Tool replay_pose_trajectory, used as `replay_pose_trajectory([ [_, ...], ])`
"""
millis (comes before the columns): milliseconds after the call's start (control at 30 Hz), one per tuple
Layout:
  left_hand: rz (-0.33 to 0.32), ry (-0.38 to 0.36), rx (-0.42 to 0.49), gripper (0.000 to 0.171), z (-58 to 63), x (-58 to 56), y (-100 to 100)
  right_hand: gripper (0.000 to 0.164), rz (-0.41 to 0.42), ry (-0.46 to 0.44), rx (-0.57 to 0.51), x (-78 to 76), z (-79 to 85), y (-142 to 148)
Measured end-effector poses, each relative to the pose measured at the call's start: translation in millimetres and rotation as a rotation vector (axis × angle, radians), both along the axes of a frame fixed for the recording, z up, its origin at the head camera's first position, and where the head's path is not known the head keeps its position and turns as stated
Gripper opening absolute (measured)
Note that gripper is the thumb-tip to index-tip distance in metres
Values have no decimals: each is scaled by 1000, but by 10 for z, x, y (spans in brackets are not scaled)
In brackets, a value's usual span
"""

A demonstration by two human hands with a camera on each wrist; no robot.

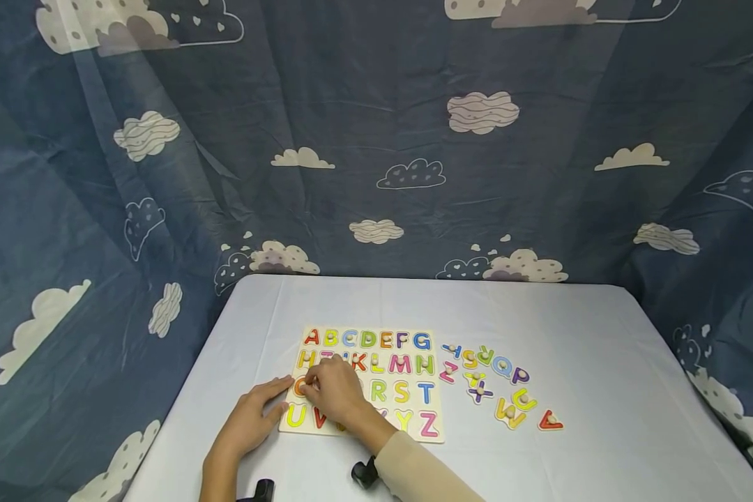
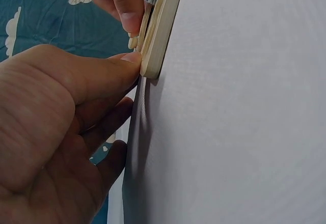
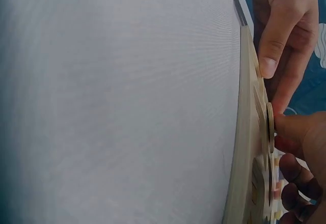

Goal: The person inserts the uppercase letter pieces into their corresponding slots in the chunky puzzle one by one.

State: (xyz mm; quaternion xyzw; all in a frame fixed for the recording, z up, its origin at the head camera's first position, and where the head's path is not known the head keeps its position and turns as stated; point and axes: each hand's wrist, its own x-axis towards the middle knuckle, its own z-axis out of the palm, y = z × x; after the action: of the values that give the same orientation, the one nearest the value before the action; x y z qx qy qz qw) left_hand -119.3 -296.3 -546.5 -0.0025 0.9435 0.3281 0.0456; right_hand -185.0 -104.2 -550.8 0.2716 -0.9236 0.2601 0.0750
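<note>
The wooden alphabet board (image 1: 365,434) lies on the table, its two upper rows filled with knobbed letter pieces. My right hand (image 1: 335,385) reaches over the third row and pinches a thin letter piece (image 3: 270,127) with its thumb and finger, low against the board. An orange O (image 1: 298,387) shows at those fingertips, partly covered by the hand. At the board's left edge, my left hand (image 1: 249,417) touches the rim with extended fingers; its thumb (image 2: 133,57) is right at the corner in the left wrist view. The right hand hides some letters below it.
Several loose letters lie right of the board, among them a blue Q (image 1: 502,366), a purple P (image 1: 520,375), a yellow W (image 1: 510,413) and a red V (image 1: 549,420). White cloth covers the table (image 1: 609,376). A dark cloud-print curtain (image 1: 376,139) hangs behind.
</note>
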Motion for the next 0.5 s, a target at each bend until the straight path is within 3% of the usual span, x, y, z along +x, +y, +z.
replay_pose_trajectory([
  [500, 11, -10, 6, 51, 27, 16, 8, 17, 13, 60, 54, -14, -34, -31],
])
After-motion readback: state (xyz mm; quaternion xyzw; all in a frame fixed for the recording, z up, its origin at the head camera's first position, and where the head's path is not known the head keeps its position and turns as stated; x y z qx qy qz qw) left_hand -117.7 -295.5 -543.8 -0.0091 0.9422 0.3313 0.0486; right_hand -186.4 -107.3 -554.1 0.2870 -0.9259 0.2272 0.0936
